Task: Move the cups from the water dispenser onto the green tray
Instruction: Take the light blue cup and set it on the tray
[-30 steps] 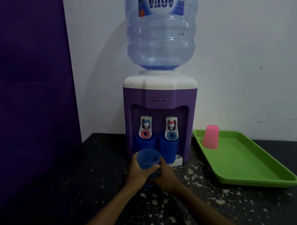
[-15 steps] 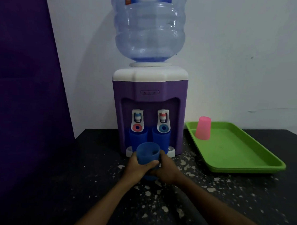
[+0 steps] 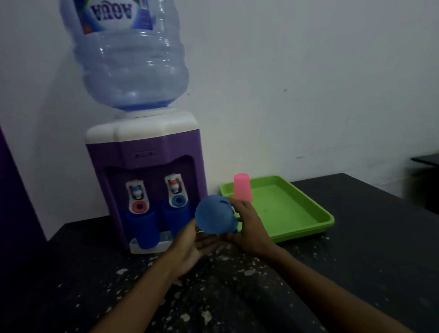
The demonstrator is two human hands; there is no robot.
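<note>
My right hand [image 3: 252,229] grips a blue cup [image 3: 215,214] that is tipped on its side in the air, just right of the purple water dispenser [image 3: 148,148]. Under the cup lies my left hand [image 3: 192,245], palm up with fingers spread and the thumb by the cup's left side. Two more blue cups [image 3: 146,228] [image 3: 176,219] stand under the dispenser's taps. The green tray [image 3: 299,215] lies to the right on the counter, with a pink cup [image 3: 242,187] standing upside down at its far left corner.
A large water bottle [image 3: 127,56] tops the dispenser. The black speckled counter [image 3: 233,292] runs to a white wall behind. A purple panel [image 3: 1,182] stands at the left, and a dark piece of furniture [image 3: 431,180] at the far right.
The blue cup has moved up and to the right toward the tray and tipped over sideways. My left hand has loosened from it and opened. The view has swung right.
</note>
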